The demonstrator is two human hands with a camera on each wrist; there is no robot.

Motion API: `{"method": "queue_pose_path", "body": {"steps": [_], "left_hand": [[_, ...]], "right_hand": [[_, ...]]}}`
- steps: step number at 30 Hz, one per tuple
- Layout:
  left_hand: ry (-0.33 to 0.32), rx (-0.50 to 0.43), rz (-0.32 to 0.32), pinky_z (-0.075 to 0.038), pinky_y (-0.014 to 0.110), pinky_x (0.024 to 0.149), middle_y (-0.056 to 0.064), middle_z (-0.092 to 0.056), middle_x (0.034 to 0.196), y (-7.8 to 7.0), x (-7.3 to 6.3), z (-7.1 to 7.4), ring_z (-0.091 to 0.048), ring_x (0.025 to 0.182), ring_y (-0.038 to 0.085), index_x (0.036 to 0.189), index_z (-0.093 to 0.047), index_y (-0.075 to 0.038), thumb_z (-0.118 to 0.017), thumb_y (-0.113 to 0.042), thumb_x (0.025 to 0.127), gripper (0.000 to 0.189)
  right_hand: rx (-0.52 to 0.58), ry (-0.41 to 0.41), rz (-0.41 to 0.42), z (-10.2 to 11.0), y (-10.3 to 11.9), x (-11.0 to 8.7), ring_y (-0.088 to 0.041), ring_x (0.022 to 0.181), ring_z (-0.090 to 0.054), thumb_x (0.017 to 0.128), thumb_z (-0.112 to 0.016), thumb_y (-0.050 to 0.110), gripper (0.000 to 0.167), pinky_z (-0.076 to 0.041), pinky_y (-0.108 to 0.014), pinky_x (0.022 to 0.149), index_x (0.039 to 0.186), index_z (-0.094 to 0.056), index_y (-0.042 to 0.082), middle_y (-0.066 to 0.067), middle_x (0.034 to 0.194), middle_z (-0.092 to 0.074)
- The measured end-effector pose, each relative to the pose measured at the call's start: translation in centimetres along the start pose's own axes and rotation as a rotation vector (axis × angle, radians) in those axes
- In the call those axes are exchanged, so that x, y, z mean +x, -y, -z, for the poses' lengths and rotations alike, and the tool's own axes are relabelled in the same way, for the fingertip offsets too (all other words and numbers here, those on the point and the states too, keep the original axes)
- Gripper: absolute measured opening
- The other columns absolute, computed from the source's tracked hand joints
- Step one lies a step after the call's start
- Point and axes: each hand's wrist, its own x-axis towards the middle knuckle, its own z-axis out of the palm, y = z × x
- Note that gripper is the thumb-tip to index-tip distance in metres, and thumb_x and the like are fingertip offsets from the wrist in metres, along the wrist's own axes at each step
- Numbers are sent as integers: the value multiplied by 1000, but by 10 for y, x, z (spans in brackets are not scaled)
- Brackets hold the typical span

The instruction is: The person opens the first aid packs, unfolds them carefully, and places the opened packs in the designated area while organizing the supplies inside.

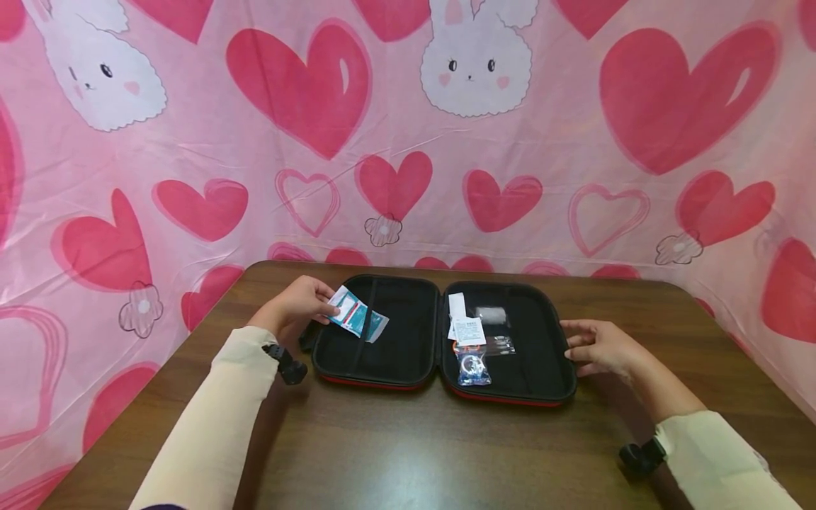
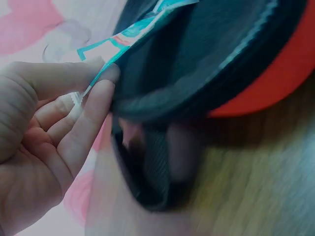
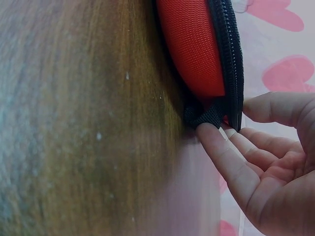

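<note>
A pink cloth (image 1: 408, 142) is hanging at the back, showing red hearts and white bunnies. In front of it, a brown wooden tabletop (image 1: 395, 439) is spreading out. A black case (image 1: 408, 333) is lying wide open on the tabletop, with its two halves sitting side by side. Red is showing on its outside. Two cream sleeves (image 1: 197, 418) are reaching in from the near side.

The right hand (image 1: 605, 350) is holding the case's right edge. Its grip is narrow: the thumb is pressing by the zipper, and a fingertip is touching a small black loop (image 3: 204, 117). The left hand (image 1: 299, 301) is pinching one end of a teal and white packet (image 1: 347, 312), so its grip is narrow too. A black gadget (image 1: 290, 365) is sitting on the left wrist.

The teal and white packet is slanting over the left half of the case, and a thin black band (image 1: 372, 294) is crossing it. In the right half, a shiny blue packet (image 1: 473, 370) is lying nearest the person. A white paper (image 1: 469, 331) is lying just above it. Close by, a small clear bag (image 1: 502, 346) is resting.
</note>
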Motion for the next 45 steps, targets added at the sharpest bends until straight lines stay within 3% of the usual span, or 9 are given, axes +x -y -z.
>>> {"method": "queue_pose_path", "body": {"steps": [6,16,23,28,33,40,45], "left_hand": [[49,49,-18,-59,35,66,16,-71,85,-10,9,-17,-66,68,16,104,-66,15,-73,6,82,24],[114,156,21,-59,34,66,14,-71,83,-25,15,-32,-65,66,15,100,-68,11,-74,4,82,20],[143,205,37,-59,34,64,13,-70,83,-28,18,-31,-65,65,16,104,-67,11,-72,3,84,22],[105,227,27,-59,34,65,14,-70,86,-26,17,-25,-64,67,16,109,-67,10,-75,4,80,31],[78,212,12,-59,34,67,12,-71,83,-23,16,-23,-64,68,16,107,-68,9,-79,6,75,33],[124,214,-10,-59,34,68,10,-71,82,-27,15,-33,-65,68,17,105,-69,7,-79,7,75,31],[160,120,50,-59,35,71,13,-71,86,-27,18,-40,-67,72,19,106,-68,7,-76,8,77,31]], "right_hand": [[4,3,6,-2,0,0,-24,87,-65,87,-63,-10,69,-58,-47,71,143,-24,-18,-26,109,-62],[0,-4,-1,-1,0,-1,-25,85,-65,87,-62,-11,68,-58,-47,70,143,-24,-18,-22,105,-63],[6,0,4,-2,1,0,-24,85,-65,87,-62,-11,68,-59,-47,70,143,-23,-18,-21,104,-64],[0,-5,-2,-1,1,0,-25,86,-65,87,-62,-10,68,-58,-48,71,143,-24,-18,-24,107,-64],[2,-4,-5,-1,0,1,-25,86,-66,87,-62,-11,68,-58,-48,71,143,-24,-18,-23,107,-64],[-1,0,1,-2,3,0,-25,84,-66,86,-61,-11,68,-58,-48,70,142,-24,-18,-24,106,-64],[-8,4,3,-1,4,0,-25,86,-66,87,-62,-11,67,-58,-47,71,142,-24,-19,-25,107,-64]]}}
